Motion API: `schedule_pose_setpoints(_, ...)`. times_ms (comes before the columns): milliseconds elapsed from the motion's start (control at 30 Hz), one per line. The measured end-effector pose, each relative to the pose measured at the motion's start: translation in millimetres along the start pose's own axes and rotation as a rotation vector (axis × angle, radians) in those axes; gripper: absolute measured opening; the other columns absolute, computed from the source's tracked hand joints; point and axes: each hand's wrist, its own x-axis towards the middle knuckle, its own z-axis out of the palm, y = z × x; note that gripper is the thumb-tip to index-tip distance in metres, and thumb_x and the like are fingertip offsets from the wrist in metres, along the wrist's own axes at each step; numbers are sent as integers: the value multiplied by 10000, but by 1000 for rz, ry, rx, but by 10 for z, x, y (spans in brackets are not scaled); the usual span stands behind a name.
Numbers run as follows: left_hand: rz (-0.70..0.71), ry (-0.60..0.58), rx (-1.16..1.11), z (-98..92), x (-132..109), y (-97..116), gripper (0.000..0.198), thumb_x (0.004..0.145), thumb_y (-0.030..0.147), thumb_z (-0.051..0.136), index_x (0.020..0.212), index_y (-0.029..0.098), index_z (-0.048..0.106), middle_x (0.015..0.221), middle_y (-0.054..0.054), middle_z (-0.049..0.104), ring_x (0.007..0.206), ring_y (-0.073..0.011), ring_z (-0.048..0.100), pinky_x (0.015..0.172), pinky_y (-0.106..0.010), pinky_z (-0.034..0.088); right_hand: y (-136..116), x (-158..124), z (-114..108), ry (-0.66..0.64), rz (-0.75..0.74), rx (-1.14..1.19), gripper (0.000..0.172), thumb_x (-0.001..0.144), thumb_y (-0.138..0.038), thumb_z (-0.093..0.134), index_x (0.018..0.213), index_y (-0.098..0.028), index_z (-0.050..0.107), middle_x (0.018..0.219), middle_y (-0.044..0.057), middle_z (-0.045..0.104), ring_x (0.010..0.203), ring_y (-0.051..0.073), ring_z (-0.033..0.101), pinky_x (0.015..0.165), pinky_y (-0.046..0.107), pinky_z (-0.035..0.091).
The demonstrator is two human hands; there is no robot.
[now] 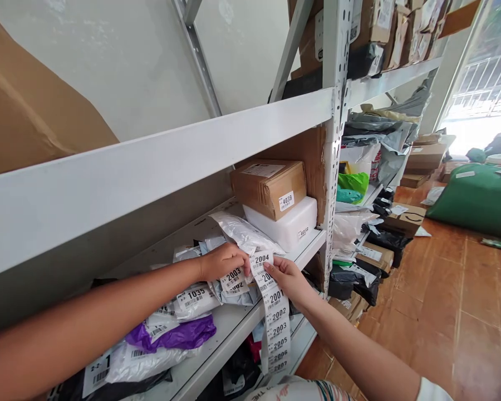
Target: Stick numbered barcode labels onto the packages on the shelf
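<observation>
My left hand (222, 260) reaches over the lower shelf and pinches the top of a white strip of numbered labels (276, 323), by the label reading 2004. My right hand (289, 277) grips the same strip just below, fingers closed on its right edge. The strip hangs down past the shelf edge, printed 2001 to 2007. Under my hands lie white and grey mailer bags (242, 234) with stuck-on labels such as 2003 (232, 277) and 1035 (195, 296).
A brown box labelled 4039 (269, 186) sits on a white box (288, 225) to the right. A purple bag (173, 336) lies near the grey metal shelf edge (217, 348). More parcels fill the racks beyond; a green sack (476, 197) lies on the wooden floor.
</observation>
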Motion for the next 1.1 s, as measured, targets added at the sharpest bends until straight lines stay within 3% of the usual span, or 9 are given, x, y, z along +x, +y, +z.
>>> schedule_pose_setpoints(167, -169, 212, -53, 122, -17, 30, 368, 905, 259, 344, 732, 150, 651, 784, -19, 673, 808, -151, 599, 808, -251, 425, 8, 39, -31, -24, 7, -34, 480, 672, -588, 721, 826, -140, 642, 637, -2, 636, 510, 91, 506, 519, 216, 379)
schedule_pose_setpoints(267, -232, 234, -49, 133, -20, 84, 356, 930, 380, 358, 1034, 179, 633, 793, -5, 654, 782, -157, 588, 750, -261, 422, 7, 33, -36, -57, 20, -55, 485, 658, -591, 731, 807, -139, 634, 637, -7, 624, 531, 89, 504, 522, 208, 367)
schedule_pose_setpoints(367, -245, 192, -31, 139, 18, 97, 473, 908, 494, 402, 1294, 227, 457, 734, 27, 601, 682, -151, 552, 653, -255, 403, 19, 50, -18, -75, 25, -81, 489, 658, -610, 718, 739, -138, 617, 615, -11, 596, 517, 80, 467, 502, 207, 342)
schedule_pose_setpoints(600, -334, 279, 161, 248, 158, 46, 320, 885, 456, 420, 953, 174, 557, 892, -55, 637, 830, -204, 583, 730, -300, 413, 53, 110, -5, 10, 1, -148, 520, 696, -652, 653, 608, -155, 528, 488, -58, 429, 434, 48, 280, 434, 215, 186)
schedule_pose_setpoints(867, -345, 211, 86, 183, 189, -31, 325, 865, 477, 444, 920, 183, 570, 871, -39, 638, 806, -189, 579, 714, -283, 411, 54, 80, 7, 4, -24, -105, 513, 653, -646, 690, 682, -147, 573, 550, -41, 522, 475, 65, 378, 473, 210, 276)
schedule_pose_setpoints(1100, -343, 231, -202, 230, 228, -167, 345, 754, 485, 591, 871, 162, 554, 702, 26, 498, 643, -121, 455, 607, -238, 375, 71, 46, 20, -13, -8, -17, 477, 656, -601, 719, 744, -150, 595, 608, -28, 573, 514, 78, 436, 525, 217, 340)
